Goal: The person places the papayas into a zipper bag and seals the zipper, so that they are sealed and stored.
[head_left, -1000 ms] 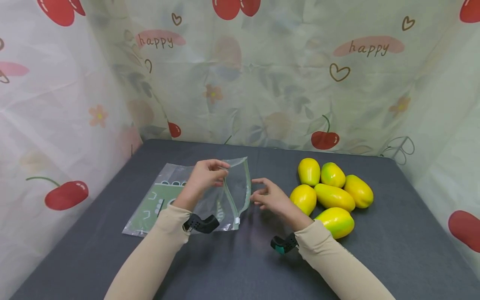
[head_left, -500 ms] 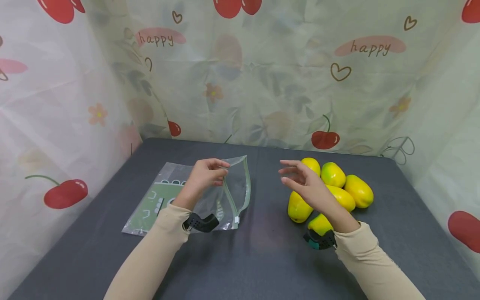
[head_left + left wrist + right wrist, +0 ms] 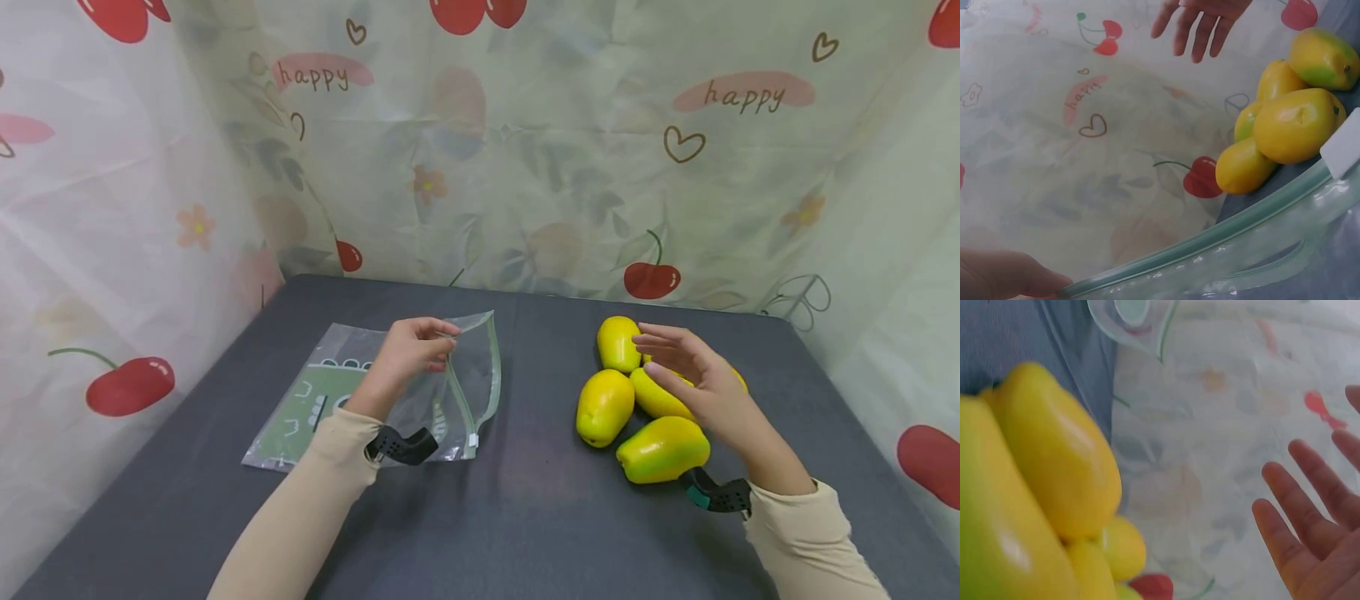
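Observation:
My left hand point(image 3: 414, 350) pinches the upper edge of a clear zip bag point(image 3: 480, 367) with a green zip strip and a white slider. The bag lies on the dark table with its mouth parted toward the right; a green printed panel shows on its left part. My right hand point(image 3: 697, 375) hovers over the group of yellow mangoes with spread fingers and holds nothing. A greenish-yellow mango point(image 3: 663, 450) lies nearest me, with another mango point(image 3: 605, 408) to its left and one mango point(image 3: 618, 343) at the back. The right hand partly hides the other mangoes.
The dark table point(image 3: 510, 533) runs back to a hanging cloth point(image 3: 517, 217) printed with cherries and hearts, which also closes off both sides. Each wrist bears a black strap; the right strap point(image 3: 716, 492) is close beside the front mango.
My right hand has moved away from the bag's mouth, rightward to above the mangoes, and its fingers have spread. My left hand stays on the bag.

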The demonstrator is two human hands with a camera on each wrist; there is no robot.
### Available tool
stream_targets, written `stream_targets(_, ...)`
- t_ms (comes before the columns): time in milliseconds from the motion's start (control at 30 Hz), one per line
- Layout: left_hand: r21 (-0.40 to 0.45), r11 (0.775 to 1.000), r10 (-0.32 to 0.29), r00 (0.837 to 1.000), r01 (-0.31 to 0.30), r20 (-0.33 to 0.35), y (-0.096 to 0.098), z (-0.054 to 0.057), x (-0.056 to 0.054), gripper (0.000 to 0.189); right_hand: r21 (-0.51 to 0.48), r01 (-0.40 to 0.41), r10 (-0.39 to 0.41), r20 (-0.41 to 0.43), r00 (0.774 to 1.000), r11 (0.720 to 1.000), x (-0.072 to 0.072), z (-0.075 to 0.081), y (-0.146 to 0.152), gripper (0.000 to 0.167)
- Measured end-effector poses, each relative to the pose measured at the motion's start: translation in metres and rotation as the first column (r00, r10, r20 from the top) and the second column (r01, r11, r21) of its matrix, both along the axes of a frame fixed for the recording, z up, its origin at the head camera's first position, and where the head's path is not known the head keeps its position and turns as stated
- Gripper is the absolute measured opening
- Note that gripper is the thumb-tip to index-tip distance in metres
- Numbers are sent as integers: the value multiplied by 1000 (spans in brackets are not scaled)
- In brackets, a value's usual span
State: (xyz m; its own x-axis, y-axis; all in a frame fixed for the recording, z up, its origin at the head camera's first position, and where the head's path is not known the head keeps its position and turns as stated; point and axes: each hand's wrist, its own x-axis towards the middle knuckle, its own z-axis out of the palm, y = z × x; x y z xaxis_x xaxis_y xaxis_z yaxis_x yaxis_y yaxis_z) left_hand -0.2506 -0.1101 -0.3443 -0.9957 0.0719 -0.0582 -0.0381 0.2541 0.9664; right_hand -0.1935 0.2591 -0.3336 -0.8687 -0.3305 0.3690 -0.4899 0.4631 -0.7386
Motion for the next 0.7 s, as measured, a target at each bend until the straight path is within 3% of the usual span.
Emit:
stream_targets(267, 11, 1000, 4, 1000, -4, -1, -1, -1, 0, 23, 14, 54, -54, -26, 998, 998, 8, -8, 28, 46)
stream_targets(700, 4, 1000, 6, 1000, -6, 0, -2, -3, -1, 22, 163, 89, -107, 105, 989, 983, 21, -42, 50, 44)
